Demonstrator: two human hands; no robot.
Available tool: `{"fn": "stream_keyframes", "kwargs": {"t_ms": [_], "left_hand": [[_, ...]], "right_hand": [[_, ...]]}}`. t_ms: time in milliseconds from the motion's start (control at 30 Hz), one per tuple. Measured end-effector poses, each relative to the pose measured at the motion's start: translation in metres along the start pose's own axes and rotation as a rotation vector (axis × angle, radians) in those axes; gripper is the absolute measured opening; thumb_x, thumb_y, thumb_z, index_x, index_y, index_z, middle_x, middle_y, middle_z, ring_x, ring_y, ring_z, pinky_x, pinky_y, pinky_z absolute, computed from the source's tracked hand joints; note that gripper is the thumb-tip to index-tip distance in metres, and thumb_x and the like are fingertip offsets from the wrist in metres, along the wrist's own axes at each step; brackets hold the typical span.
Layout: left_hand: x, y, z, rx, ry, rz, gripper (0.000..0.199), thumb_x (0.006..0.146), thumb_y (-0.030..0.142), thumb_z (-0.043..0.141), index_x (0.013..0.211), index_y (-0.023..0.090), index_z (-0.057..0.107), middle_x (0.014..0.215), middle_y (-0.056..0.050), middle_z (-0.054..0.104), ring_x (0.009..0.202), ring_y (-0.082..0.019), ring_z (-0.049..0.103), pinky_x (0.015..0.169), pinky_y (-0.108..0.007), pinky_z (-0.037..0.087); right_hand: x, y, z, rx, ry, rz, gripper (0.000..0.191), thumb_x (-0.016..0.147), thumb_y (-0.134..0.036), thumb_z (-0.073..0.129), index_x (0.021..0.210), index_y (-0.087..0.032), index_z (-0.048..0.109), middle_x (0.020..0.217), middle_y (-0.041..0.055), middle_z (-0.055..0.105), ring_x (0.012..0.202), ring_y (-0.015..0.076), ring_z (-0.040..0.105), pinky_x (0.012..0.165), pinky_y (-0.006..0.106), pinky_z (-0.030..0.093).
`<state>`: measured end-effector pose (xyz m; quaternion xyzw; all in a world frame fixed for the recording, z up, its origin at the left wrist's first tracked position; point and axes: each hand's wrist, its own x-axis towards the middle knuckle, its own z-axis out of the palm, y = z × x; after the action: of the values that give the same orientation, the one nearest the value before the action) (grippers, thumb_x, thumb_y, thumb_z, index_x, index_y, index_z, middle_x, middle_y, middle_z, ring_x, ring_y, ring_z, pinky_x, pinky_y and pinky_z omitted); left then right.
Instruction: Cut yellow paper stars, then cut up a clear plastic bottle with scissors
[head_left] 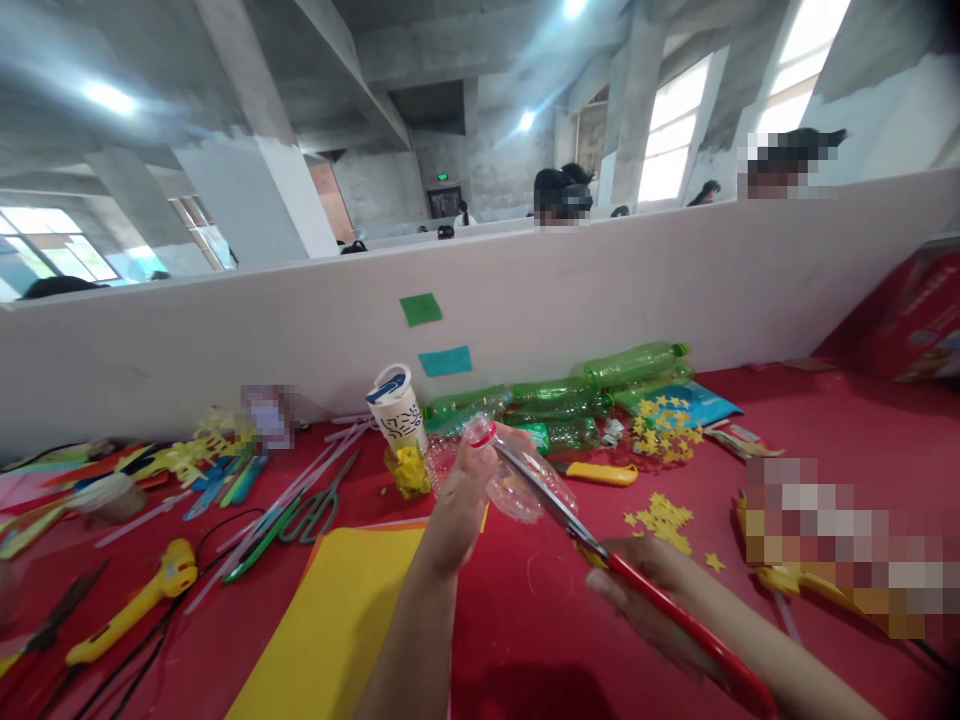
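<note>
My left hand [459, 500] is closed around the neck of a cut clear plastic bottle top [517, 490], which has a red ring below its mouth. In my right hand [637, 590] is a pair of scissors [652, 590] with red handles. Their blades lie against the bottle piece close to its neck; I cannot tell whether they are cutting into it. Beneath my left forearm lie sheets of yellow paper [330, 620]. Just beyond the hands, several green plastic bottles [555, 395] lie along the white partition.
A paper cup [397, 405] stands by the partition [225, 340]. Yellow paper stars [664, 520] and a yellow utility knife [600, 473] lie to the right. Green-handled scissors [311, 515], a yellow glue gun [135, 605] and its cable are on the left. People sit beyond the partition.
</note>
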<state>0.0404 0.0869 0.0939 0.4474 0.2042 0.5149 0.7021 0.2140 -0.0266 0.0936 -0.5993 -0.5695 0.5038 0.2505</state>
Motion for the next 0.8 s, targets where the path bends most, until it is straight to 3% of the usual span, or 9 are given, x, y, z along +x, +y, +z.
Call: {"fn": "stream_keyframes", "kwargs": {"t_ms": [100, 300, 400, 533, 800], "left_hand": [[0.004, 0.005, 0.001, -0.033, -0.038, 0.033, 0.026, 0.085, 0.033, 0.059, 0.107, 0.02, 0.064, 0.116, -0.009, 0.066, 0.117, -0.027, 0.056, 0.099, -0.04, 0.042], [0.012, 0.02, -0.018, -0.306, 0.155, -0.003, 0.028, 0.087, 0.039, 0.053, 0.1, 0.017, 0.064, 0.106, -0.008, 0.069, 0.109, -0.027, 0.061, 0.092, -0.04, 0.048], [0.012, 0.025, -0.026, -0.378, 0.172, -0.031, 0.029, 0.084, 0.04, 0.058, 0.098, 0.015, 0.065, 0.103, -0.01, 0.069, 0.106, -0.027, 0.063, 0.089, -0.039, 0.05], [0.011, 0.024, -0.024, -0.406, 0.192, -0.076, 0.021, 0.081, 0.03, 0.062, 0.095, 0.016, 0.064, 0.1, -0.008, 0.07, 0.102, -0.024, 0.065, 0.086, -0.036, 0.052], [0.008, 0.018, -0.009, -0.286, 0.193, -0.092, 0.026, 0.079, 0.033, 0.066, 0.1, 0.018, 0.062, 0.101, -0.008, 0.069, 0.093, -0.022, 0.066, 0.081, -0.036, 0.052]], "right_hand": [[-0.003, -0.002, -0.002, 0.025, -0.084, -0.028, 0.061, 0.076, -0.082, 0.037, 0.067, -0.022, 0.036, 0.047, -0.0078, 0.037, 0.035, 0.0055, 0.035, 0.034, 0.017, 0.025], [-0.015, -0.003, -0.02, -0.179, -0.047, -0.195, 0.052, 0.087, -0.069, 0.036, 0.078, -0.019, 0.045, 0.063, -0.0027, 0.047, 0.055, 0.01, 0.043, 0.052, 0.022, 0.035], [-0.021, 0.0, -0.031, -0.297, -0.017, -0.142, 0.048, 0.086, -0.066, 0.044, 0.079, -0.019, 0.049, 0.07, -0.0003, 0.051, 0.059, 0.0116, 0.045, 0.052, 0.022, 0.034], [-0.023, 0.002, -0.033, -0.413, 0.018, -0.053, 0.046, 0.084, -0.064, 0.049, 0.072, -0.019, 0.049, 0.065, -0.001, 0.051, 0.054, 0.0107, 0.042, 0.048, 0.021, 0.031], [-0.015, -0.002, -0.023, -0.182, -0.005, -0.175, 0.056, 0.079, -0.073, 0.047, 0.067, -0.019, 0.047, 0.057, -0.0031, 0.041, 0.051, 0.0094, 0.035, 0.047, 0.022, 0.027]]}}
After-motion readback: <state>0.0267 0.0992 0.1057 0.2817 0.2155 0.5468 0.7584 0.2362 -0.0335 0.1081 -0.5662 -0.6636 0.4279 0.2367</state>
